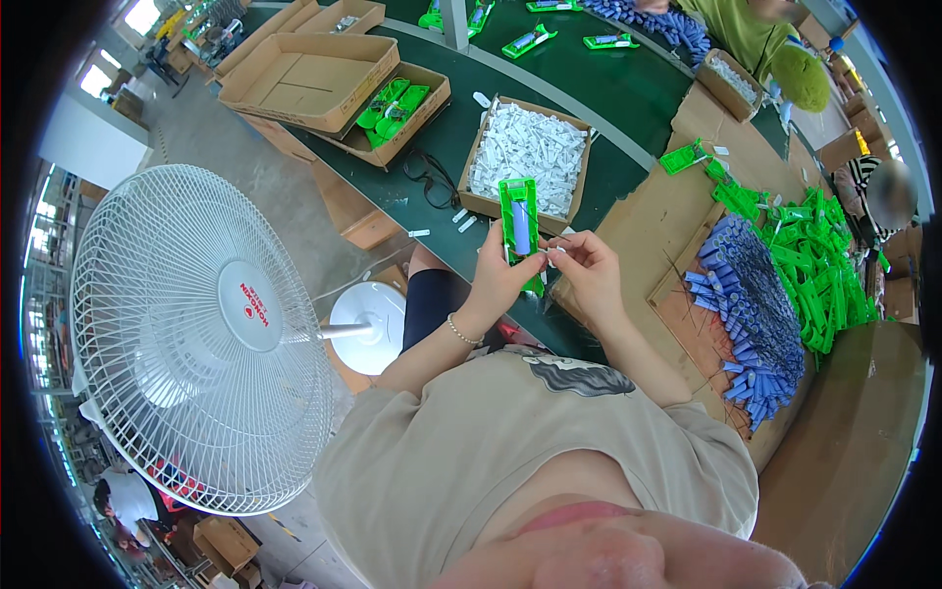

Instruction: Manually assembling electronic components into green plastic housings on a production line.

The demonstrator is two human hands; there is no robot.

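Note:
My left hand (498, 270) is closed round a green plastic casing (518, 188), which it holds upright over the near edge of the green table. A blue cylindrical battery (521, 228) lies inside the casing. Beside the casing's lower part, my right hand (589, 273) pinches a small white piece (555, 249), close to the left thumb. Fingers partly hide where the piece meets the casing. Just beyond my hands is a cardboard box (479, 203) heaped with small white plastic strips (528, 147). A few loose strips (466, 224) lie on the table left of it.
To the right, blue batteries with wires (751, 319) and green casings (819, 270) are piled on cardboard (633, 236). Cardboard trays (304, 79) stand at the back left. A white fan (201, 334) is at my left. Casings lie on the far belt, near a person in green (731, 34).

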